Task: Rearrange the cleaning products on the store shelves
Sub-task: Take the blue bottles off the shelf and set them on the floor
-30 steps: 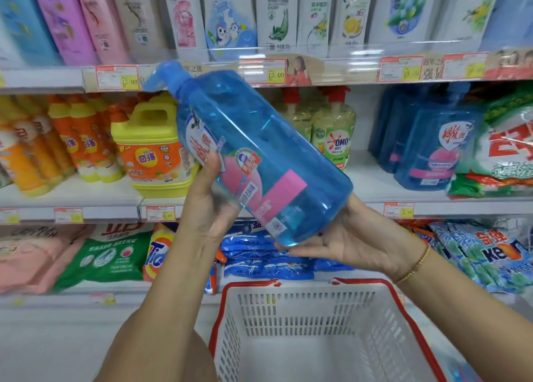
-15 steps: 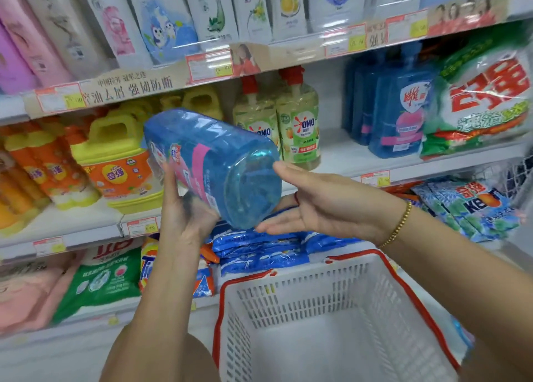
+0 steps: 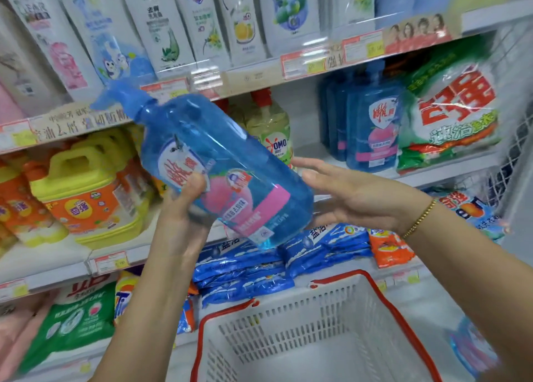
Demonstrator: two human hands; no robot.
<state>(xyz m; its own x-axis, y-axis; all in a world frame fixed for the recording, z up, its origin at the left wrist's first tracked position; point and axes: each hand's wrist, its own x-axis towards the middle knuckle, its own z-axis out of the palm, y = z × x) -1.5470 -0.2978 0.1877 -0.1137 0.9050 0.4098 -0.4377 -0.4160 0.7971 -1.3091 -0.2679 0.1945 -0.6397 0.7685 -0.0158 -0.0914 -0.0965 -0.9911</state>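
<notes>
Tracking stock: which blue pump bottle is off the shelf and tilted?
The tilted blue bottle, pump up-left, gripped by the left hand with the right hand open at its base. The other blue bottles stand upright on the shelf.

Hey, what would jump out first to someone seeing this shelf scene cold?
A big blue pump bottle, tilted with its pump up-left, fills the centre; the left hand grips its label side, the right hand presses its base. Below sits a white basket with red trim.
</notes>
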